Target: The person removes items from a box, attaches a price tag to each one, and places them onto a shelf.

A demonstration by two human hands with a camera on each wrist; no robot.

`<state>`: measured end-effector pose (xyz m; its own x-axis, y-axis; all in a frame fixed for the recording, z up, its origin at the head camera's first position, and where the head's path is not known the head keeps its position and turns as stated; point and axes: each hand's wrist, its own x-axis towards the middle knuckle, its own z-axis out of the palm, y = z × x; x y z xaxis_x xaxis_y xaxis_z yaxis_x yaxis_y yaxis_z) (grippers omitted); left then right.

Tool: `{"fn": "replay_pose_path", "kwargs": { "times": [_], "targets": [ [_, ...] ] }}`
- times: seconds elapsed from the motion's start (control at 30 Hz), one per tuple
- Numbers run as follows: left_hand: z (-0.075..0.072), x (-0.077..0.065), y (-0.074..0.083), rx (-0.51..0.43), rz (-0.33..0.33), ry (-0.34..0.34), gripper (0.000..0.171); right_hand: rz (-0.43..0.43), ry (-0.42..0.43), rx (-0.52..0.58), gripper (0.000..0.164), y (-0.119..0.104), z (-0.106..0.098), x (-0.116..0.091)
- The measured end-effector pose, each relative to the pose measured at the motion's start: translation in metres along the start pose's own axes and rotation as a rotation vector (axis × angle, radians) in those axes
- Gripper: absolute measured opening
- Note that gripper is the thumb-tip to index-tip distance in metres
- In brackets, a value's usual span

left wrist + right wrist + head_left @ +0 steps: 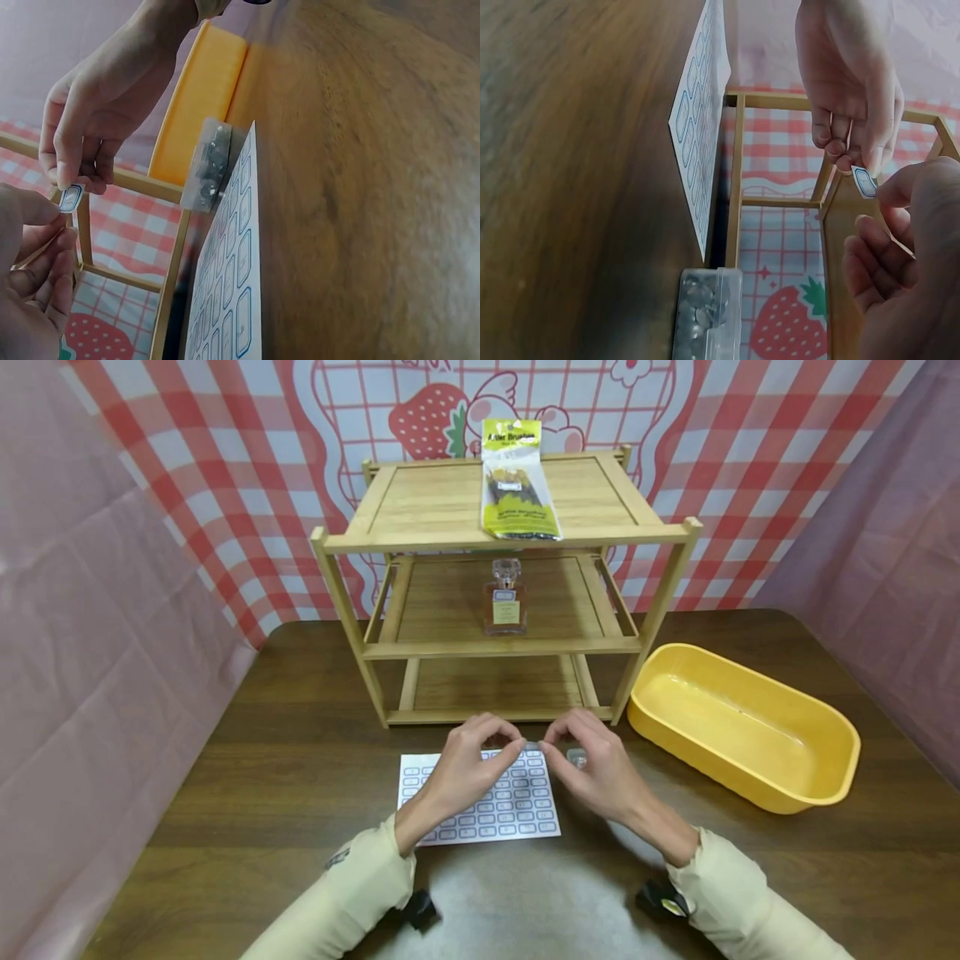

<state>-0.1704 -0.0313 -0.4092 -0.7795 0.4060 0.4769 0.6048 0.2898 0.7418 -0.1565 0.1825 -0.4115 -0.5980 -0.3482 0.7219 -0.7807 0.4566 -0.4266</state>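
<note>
A small white label sticker (71, 198) with a blue border is stretched between the two hands, above the table. My left hand (467, 766) pinches one end of the sticker between thumb and forefinger. The other end is pinched by my right hand (596, 768), and both sets of fingertips show in the right wrist view around the sticker (865, 182). Below the left hand lies a sheet of labels (487, 818) in rows, partly covered by that hand. A clear plastic box (705, 315) of small shiny pieces sits beside the sheet, mostly behind the right hand in the head view.
A three-tier wooden shelf (502, 650) stands behind the hands. On its top tier lies an Artist Brushes packet (519, 485); a perfume bottle (506, 602) stands on the middle tier, and both bear a small label. At the right is a yellow basin (742, 727).
</note>
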Motion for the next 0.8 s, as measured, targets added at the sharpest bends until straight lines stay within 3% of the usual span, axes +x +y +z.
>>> {"fn": "replay_pose_path", "kwargs": {
  "times": [0.3, 0.8],
  "targets": [
    [0.010, 0.006, 0.000, -0.030, -0.003, -0.022, 0.005, 0.075, -0.018, -0.026, 0.024, 0.002, -0.010, -0.006],
    [0.020, 0.013, 0.003, -0.044, -0.042, -0.119, 0.006, 0.158, -0.045, -0.047, 0.022, 0.007, -0.022, -0.015]
  ]
}}
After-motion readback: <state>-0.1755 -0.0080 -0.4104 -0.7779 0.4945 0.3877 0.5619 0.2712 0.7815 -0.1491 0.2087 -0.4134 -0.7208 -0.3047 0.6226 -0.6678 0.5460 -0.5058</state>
